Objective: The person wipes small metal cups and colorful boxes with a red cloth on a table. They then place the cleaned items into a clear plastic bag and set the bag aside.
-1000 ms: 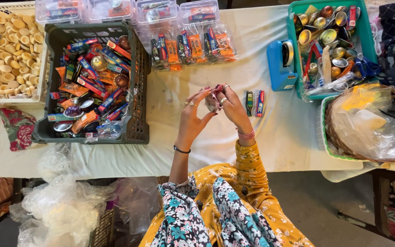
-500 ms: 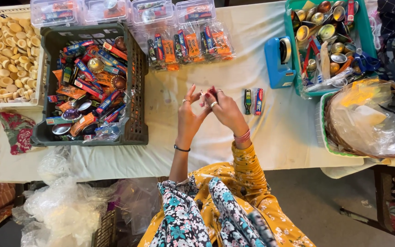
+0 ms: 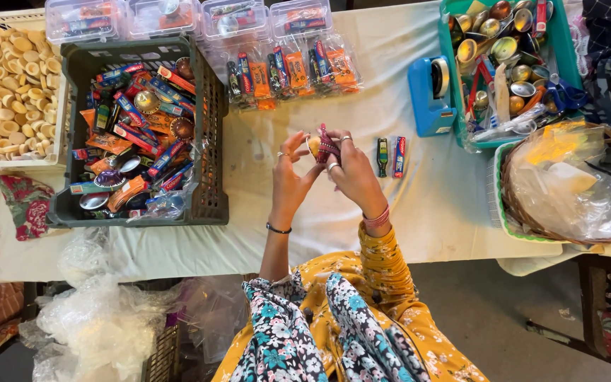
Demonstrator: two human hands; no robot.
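Holding one small red-threaded bundle (image 3: 323, 145) between them, left hand (image 3: 293, 182) and right hand (image 3: 353, 173) grasp it above the desk (image 3: 404, 212); sealed packets (image 3: 288, 71) lie finished, crate (image 3: 210, 141) stock remains.

Both hands are raised in front of the body and meet close together, fingertips almost touching. The left hand (image 3: 290, 182) stands upright with its palm turned toward the right one; the thumb and forefinger are pinched at the top and a ring shows on one finger. A dark band circles the left wrist, and the bare forearm runs straight down from it. The right hand (image 3: 351, 170) leans in from the other side, back of the hand up, fingers curled and closed, rings on two of them. Red bangles sit at the right wrist, above a yellow patterned sleeve that covers the bent arm.
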